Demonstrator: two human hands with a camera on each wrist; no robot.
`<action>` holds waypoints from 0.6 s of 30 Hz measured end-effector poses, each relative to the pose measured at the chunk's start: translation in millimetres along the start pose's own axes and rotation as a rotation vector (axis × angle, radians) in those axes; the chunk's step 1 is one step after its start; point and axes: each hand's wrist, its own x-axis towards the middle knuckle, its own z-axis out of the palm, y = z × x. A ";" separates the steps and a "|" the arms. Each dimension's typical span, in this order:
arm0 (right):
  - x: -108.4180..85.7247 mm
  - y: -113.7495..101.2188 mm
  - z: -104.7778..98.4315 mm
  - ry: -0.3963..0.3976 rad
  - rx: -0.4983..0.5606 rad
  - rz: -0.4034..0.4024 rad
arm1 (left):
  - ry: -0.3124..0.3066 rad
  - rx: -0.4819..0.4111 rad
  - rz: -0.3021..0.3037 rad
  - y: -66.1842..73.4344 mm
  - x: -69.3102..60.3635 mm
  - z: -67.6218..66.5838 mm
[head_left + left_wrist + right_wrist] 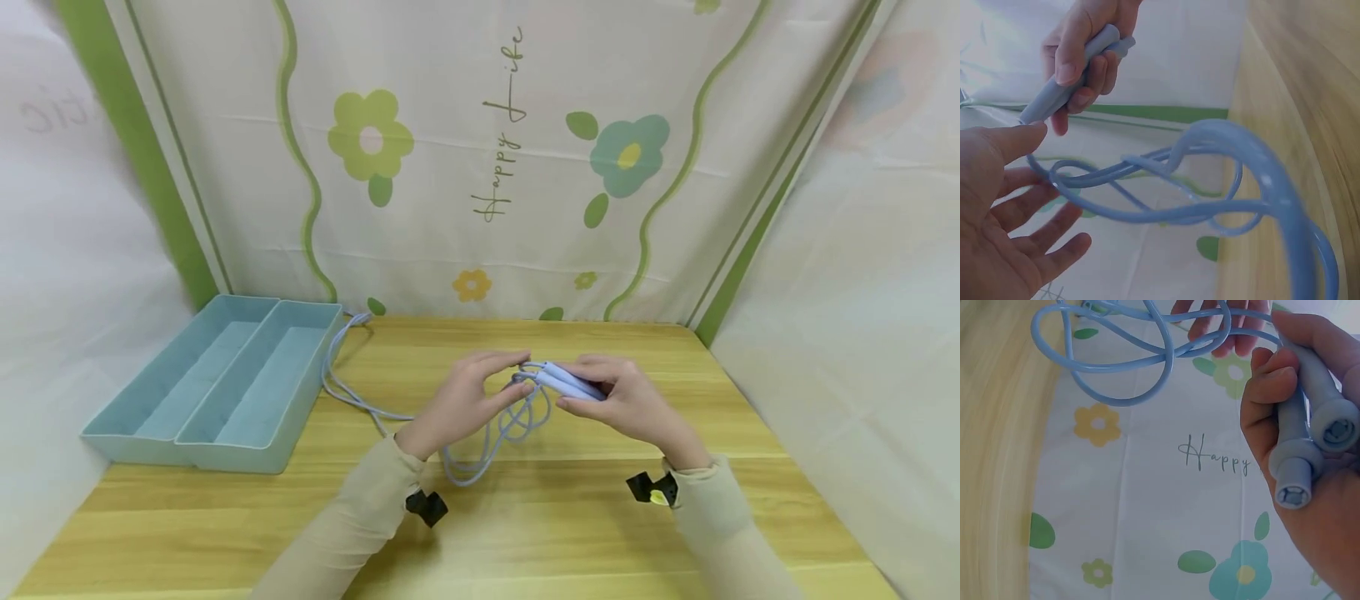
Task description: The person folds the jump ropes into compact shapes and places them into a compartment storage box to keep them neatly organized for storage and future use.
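A light-blue jump rope is in the middle of the head view, above the wooden table. My right hand (633, 402) grips its two handles (564, 382) side by side; the right wrist view shows the handles' hollow ends (1293, 495) between fingers and palm. My left hand (461, 400) is at the other end of the handles, where the cord comes out. Its fingers are spread and nearly straight, with the thumb tip close to the handle end in the left wrist view. Tangled loops of cord (1147, 215) hang beside that hand; whether its fingers touch the cord I cannot tell.
Two joined blue-green trays (283, 450) stand on the left of the wooden table (585, 533). Part of the cord (335, 383) trails along their right side to the back edge. A flower-printed curtain (435, 225) closes off the back, with pale cloth at both sides.
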 end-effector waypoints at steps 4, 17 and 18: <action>2.6 -2.7 1.1 0.005 0.027 -0.023 | 0.020 -0.142 0.022 -4.1 4.0 3.4; -1.2 21.5 4.3 0.038 0.074 -0.033 | 0.043 -0.173 -0.001 -11.3 4.0 4.2; -2.1 27.2 4.4 0.042 0.083 -0.034 | 0.043 -0.165 -0.005 -11.3 3.9 4.3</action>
